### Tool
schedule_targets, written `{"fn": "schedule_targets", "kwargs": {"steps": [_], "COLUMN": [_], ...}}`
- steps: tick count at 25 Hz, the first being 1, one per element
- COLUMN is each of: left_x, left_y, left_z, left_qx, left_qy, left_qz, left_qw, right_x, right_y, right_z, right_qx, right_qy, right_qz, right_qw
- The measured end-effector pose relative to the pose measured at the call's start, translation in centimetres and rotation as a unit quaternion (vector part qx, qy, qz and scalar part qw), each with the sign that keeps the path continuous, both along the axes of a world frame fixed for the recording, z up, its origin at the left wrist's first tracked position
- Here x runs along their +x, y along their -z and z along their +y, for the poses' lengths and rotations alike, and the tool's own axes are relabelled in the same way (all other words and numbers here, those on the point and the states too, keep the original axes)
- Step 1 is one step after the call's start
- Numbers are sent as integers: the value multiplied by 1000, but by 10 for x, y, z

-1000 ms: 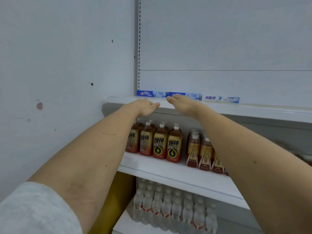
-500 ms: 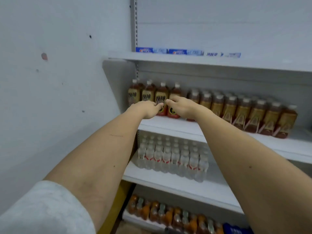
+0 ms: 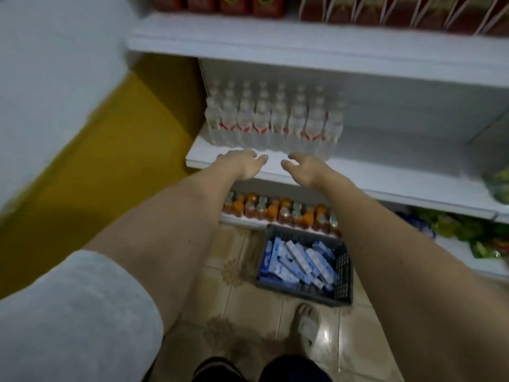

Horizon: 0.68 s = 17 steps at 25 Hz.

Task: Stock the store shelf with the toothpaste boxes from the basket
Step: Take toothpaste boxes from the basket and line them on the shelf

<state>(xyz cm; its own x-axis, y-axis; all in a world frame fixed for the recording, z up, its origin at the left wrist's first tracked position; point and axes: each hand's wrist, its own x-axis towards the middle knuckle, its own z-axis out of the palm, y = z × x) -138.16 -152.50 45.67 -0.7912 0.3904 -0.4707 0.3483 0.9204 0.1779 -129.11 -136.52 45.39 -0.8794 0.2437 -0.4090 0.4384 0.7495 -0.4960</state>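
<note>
From the head camera, my view has tipped steeply down since half a second ago. The top shelf with its row of toothpaste boxes has gone out of the picture, the brown drink bottles (image 3: 239,5) that sat mid-frame now show only at the top edge, and the floor (image 3: 228,296) has come into sight. Both arms stay stretched out in front of me much as before.

A dark plastic basket (image 3: 344,274) stands on the tiled floor, near me and right of centre, just in front of the lowest shelf. It holds a loose heap of blue and white toothpaste boxes (image 3: 298,261), lying at mixed angles; blur keeps me from counting them. Behind the basket a row of orange bottles (image 3: 278,209) lines the bottom shelf. On the middle shelf (image 3: 385,177) stands a block of clear water bottles (image 3: 272,125), and green packets (image 3: 468,226) lie far right.

My left hand (image 3: 242,166) and right hand (image 3: 304,169) hang side by side before the front edge of the middle shelf, a small gap between them, fingers loose and holding nothing. The toothpaste boxes lie well below both hands, nearer me, under the right forearm. A foot in a pale sandal (image 3: 307,330) is planted just near of the basket.
</note>
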Motion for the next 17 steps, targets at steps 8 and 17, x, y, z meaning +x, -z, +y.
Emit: {"fn": "schedule_targets", "kwargs": {"steps": [8,17], "left_x": [57,73], "left_y": [240,524], "left_z": [76,104], "left_qx": [57,-46], "left_qy": [-87,-95], "left_qz": [-218,-320], "left_qw": [970,941], "right_x": [57,90], "right_y": [225,516], "right_z": [68,92], "right_qx": [-128,-177], "right_qy": [27,148], "right_qz": [-160,-290], "right_qw": [979,929]}}
